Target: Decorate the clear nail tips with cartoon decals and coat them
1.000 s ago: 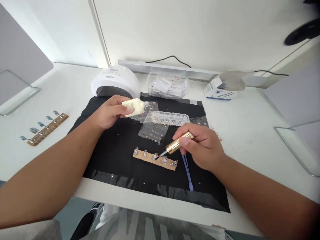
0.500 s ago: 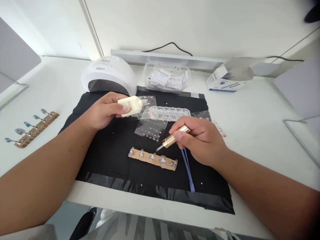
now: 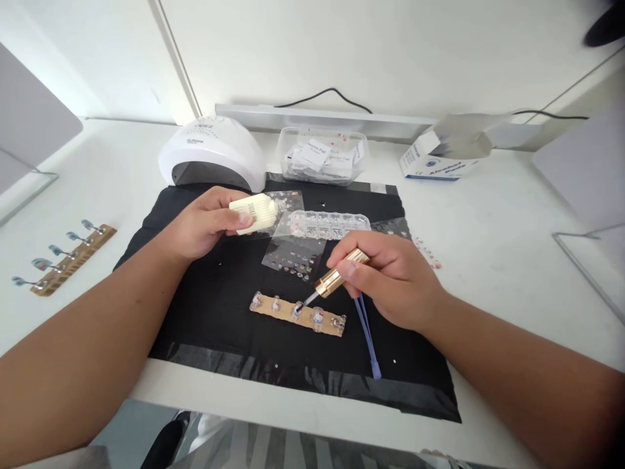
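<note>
My left hand (image 3: 208, 221) is closed round a cream ribbed nail polish bottle (image 3: 254, 213), tilted with its neck to the right. Between the fingers of my right hand (image 3: 385, 277) is a gold-capped nail polish brush (image 3: 340, 273), pointing down and left. Its tip is at the middle nail of a row of false nails (image 3: 297, 311) with small character decorations. They sit on a tan display strip (image 3: 283, 309) lying on the black mat (image 3: 219, 312). Blue tweezers (image 3: 367, 339) lie below my right hand, their upper end hidden by it.
A white nail lamp (image 3: 212, 153) stands behind my left hand. Farther back are a clear tub of alcohol pads (image 3: 319, 156) and an open carton (image 3: 446, 153). Sticker sheets (image 3: 293, 254) and a rhinestone case (image 3: 332, 223) lie between my hands. Another nail strip (image 3: 73, 260) lies left.
The brush tip has moved down and slightly left from just above the strip onto the middle nail. My left hand still holds the bottle in nearly the same place.
</note>
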Available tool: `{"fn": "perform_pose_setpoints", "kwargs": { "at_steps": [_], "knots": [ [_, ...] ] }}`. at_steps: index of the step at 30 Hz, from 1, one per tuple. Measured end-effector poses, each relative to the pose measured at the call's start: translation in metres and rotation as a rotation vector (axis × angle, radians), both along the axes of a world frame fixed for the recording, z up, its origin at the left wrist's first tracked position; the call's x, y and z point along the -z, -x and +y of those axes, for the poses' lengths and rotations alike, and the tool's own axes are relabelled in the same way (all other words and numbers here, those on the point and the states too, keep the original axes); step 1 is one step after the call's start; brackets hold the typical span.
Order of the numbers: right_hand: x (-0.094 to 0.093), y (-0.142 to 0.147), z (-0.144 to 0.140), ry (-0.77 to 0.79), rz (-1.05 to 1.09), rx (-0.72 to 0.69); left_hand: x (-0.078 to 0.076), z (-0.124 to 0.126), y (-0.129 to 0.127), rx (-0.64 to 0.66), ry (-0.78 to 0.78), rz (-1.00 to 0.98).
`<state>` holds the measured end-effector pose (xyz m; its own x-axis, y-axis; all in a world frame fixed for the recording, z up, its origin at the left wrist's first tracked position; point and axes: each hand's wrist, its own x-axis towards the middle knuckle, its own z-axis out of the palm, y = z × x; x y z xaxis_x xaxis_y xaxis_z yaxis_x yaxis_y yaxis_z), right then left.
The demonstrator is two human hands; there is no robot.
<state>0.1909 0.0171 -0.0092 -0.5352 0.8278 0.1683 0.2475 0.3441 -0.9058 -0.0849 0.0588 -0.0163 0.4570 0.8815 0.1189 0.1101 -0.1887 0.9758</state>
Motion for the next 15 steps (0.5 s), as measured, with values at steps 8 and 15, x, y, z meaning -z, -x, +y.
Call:
{"fn": "perform_pose_setpoints", "kwargs": {
  "at_steps": [8,15],
  "knots": [
    [0.0019,0.0016,0.0046,0.053,-0.088,0.024,-0.0023,-0.0015,-0.0011,0.039,-0.006,0.015],
    [0.0036,0.0017,0.0014,0.193,-0.025,-0.074,-0.0036,-0.0024,-0.0018,0.083,-0.013,0.033]
  ]
}}
